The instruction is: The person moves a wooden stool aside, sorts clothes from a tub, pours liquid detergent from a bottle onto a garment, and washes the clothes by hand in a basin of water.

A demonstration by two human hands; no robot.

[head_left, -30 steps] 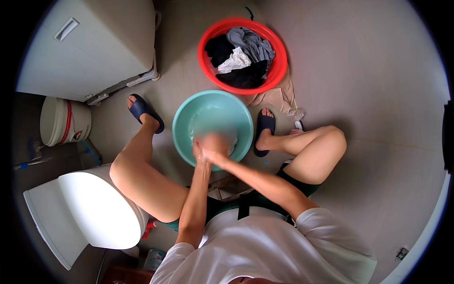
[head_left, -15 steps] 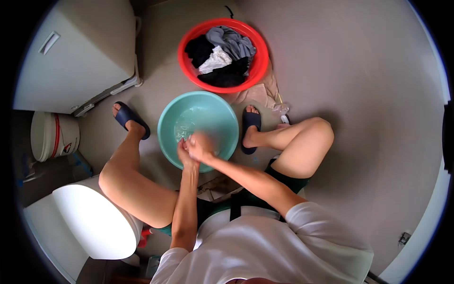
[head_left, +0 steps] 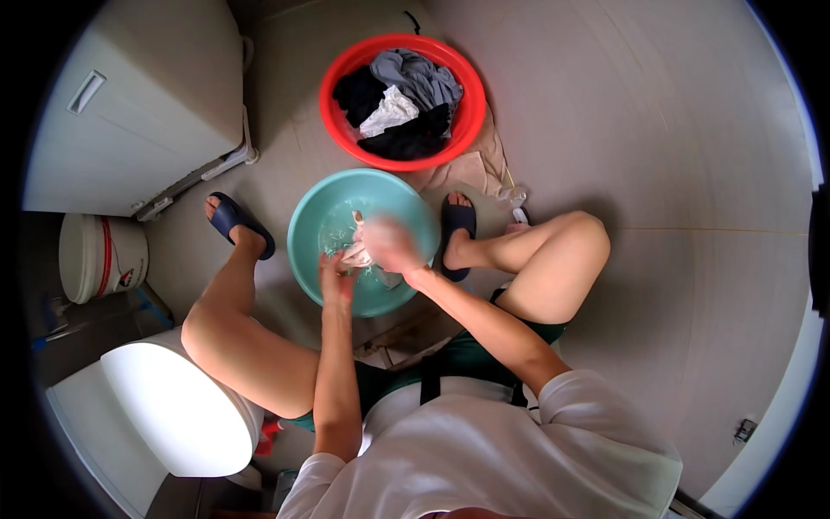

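A turquoise basin [head_left: 303,229] with shallow water sits on the floor between my feet. A small pale pink cloth [head_left: 356,253] is bunched up inside it, over the water. At the cloth's lower left, my left hand [head_left: 334,278] has its fingers curled against it and grips its edge. My right hand [head_left: 393,246] is on the cloth's other side, smeared by motion, so its fingers cannot be made out. Just below my right hand, a greyish shape [head_left: 387,278] shows in the basin, too unclear to name.
Beyond the basin stands a red tub [head_left: 474,121] of dark, grey and white clothes. A beige cloth [head_left: 471,173] lies by it on the floor. To the left are a white appliance [head_left: 147,112], a white bucket [head_left: 82,259] and a toilet with its white lid [head_left: 177,406].
My hands were close together over the basin's near part. Now they are farther apart, the right one has moved right, and the pale pink cloth shows between them.
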